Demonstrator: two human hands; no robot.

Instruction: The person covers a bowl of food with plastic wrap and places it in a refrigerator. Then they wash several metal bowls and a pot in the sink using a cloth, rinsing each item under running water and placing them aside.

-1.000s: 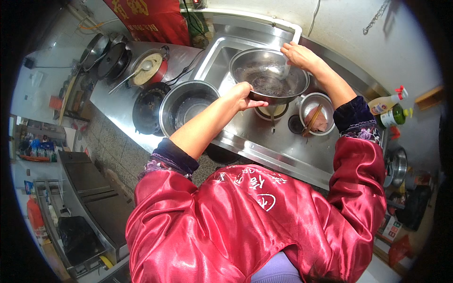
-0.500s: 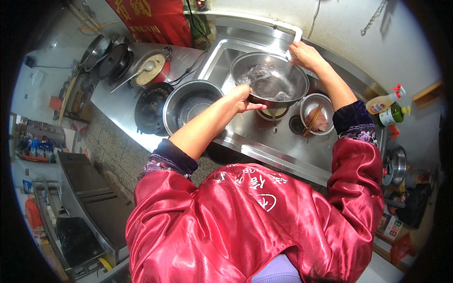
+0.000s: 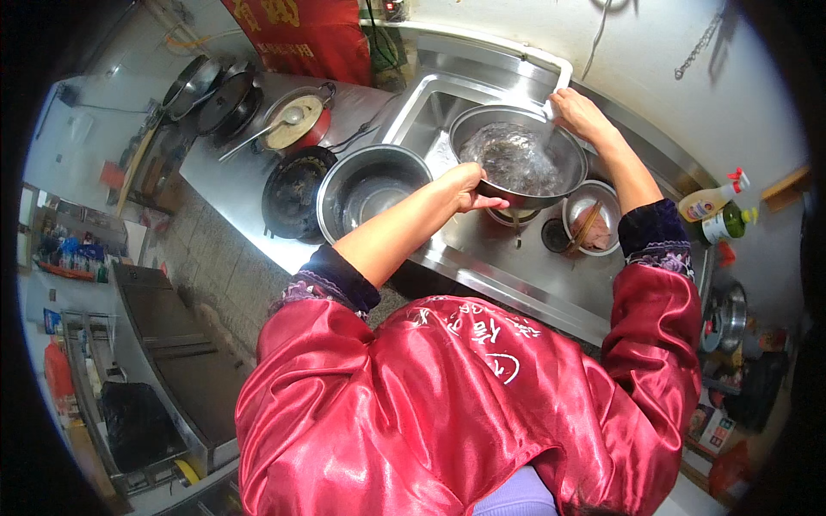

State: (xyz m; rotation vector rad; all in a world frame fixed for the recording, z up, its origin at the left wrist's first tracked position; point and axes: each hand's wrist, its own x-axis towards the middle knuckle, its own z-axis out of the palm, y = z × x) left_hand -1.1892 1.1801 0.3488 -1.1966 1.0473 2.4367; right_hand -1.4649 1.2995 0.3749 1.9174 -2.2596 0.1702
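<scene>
My left hand (image 3: 471, 189) grips the near-left rim of a metal basin (image 3: 570, 169), thumb and fingers closed on its edge, the basin slightly tilted over the steel sink counter. My right hand (image 3: 578, 113) is closed around a tap (image 3: 551, 110) at the end of a white pipe, above the basin's far-right rim. Water (image 3: 516, 159) runs from there and swirls inside the basin. Just left of my left forearm stands a larger metal pot (image 3: 344, 196). Right of the basin sits a metal bowl (image 3: 609, 198) with pink meat (image 3: 601, 232) and chopsticks (image 3: 585, 224).
A black wok (image 3: 297, 187) and a red pot (image 3: 320, 131) with a ladle (image 3: 292, 115) are on the left counter. Beyond them lie several dark pans (image 3: 228, 107). A spray bottle (image 3: 701, 204) and a green bottle (image 3: 730, 224) stand at the right.
The water in the basin is now rippling and churning more strongly under the tap. The whole view has shifted a little; both hands keep their grips.
</scene>
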